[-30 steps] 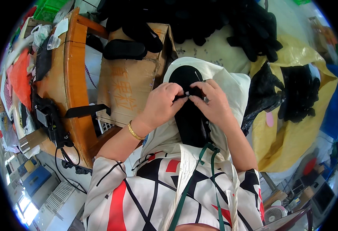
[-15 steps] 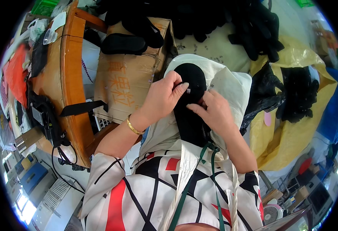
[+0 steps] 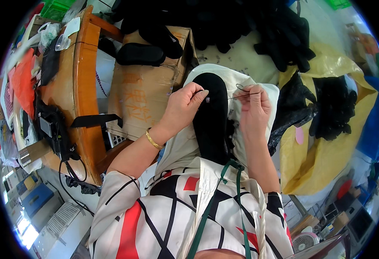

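Observation:
Across my lap, on a cream apron (image 3: pixel 267 93), lies a long black fabric shoe piece (image 3: pixel 211 125) with a rounded far end. My left hand (image 3: pixel 185 103), a gold bangle on its wrist, pinches the left edge of this piece near a small pale spot. Held up to the right of it is my right hand (image 3: pixel 255 108), its fingers closed on a thin pointed tool (image 3: pixel 237 96) with a dark loop. The tool's tip points left toward the shoe piece; its exact kind is too small to tell.
At the far left a cardboard box (image 3: pixel 133 95) bears black slippers (image 3: pixel 140 54), beside a wooden table (image 3: pixel 79 86). Many black shoe pieces (image 3: pixel 284 34) are heaped at the back. On the right stand a black plastic bag (image 3: pixel 295 103) and a yellow sack (image 3: pixel 327 166).
My right hand has moved off the shoe piece, up and to the right, and the thin tool now shows in it. The left hand stays on the edge.

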### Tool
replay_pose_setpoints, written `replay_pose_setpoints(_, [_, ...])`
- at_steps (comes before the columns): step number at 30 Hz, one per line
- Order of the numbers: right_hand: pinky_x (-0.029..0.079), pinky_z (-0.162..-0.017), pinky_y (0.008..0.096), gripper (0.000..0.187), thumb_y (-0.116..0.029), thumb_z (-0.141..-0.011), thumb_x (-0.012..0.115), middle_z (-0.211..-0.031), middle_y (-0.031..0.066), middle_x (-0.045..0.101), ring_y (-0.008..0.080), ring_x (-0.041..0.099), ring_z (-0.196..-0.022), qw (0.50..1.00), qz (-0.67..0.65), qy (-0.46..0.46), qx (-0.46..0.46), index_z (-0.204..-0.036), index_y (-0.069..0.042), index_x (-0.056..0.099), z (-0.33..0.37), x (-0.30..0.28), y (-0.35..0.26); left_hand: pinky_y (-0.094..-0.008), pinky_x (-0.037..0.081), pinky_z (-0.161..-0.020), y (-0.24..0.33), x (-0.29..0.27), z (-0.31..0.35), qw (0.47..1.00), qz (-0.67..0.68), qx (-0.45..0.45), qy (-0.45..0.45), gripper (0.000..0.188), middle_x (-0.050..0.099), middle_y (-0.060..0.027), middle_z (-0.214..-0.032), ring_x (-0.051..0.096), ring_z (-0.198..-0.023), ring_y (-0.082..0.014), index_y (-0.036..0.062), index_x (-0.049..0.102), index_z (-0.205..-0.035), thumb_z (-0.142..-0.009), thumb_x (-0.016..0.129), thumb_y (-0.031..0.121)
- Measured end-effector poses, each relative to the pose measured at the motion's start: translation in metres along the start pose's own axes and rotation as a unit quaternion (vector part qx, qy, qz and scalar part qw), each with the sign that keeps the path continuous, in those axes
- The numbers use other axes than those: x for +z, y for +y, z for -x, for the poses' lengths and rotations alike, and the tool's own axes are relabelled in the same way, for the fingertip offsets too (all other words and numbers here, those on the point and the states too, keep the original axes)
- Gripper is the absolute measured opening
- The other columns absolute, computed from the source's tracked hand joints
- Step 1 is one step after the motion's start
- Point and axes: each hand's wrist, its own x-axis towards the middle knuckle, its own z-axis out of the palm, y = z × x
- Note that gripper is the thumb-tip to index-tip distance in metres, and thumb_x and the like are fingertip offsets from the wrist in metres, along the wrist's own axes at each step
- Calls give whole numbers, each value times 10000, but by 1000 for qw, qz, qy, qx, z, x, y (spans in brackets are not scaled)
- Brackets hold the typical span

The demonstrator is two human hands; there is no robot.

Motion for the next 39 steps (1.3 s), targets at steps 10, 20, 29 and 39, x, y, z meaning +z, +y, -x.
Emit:
replay_pose_setpoints(10, [392,-686,342,379,-265,-1061,416,-625,-9,292,138,320,-593,911,-350,-36,214,-711,-128,364,31,-11,13,-243,411,-586,-4,5,4,991,-62,83,83,204,527,-2,-690,442,-633,-84,9,587,-908,-986,625,194])
replay_pose_setpoints(20, [409,-716,357,398,-261,-1058,424,-622,-14,252,135,267,-575,935,-306,-45,172,-698,-126,322,48,-30,14,-300,446,-584,-20,2,0,988,-87,107,64,202,541,-69,-695,499,-629,-179,23,581,-909,-963,649,205])
replay_pose_setpoints(29, [523,-735,300,92,-112,-1004,553,-859,24,611,119,593,-739,997,-62,41,8,-995,-37,605,81,-134,5,-322,494,-602,-5,-11,5,926,-258,268,69,105,601,-88,-830,602,-647,-241,57,604,-927,-870,689,80])
replay_pose_setpoints(39, [534,-776,289,110,-107,-1009,545,-788,-1,590,99,605,-752,986,-11,159,58,-1044,-25,610,89,-125,-8,-385,504,-610,51,11,1,893,-440,89,-39,563,616,-137,-761,632,-691,-313,17,567,-817,-832,685,567])
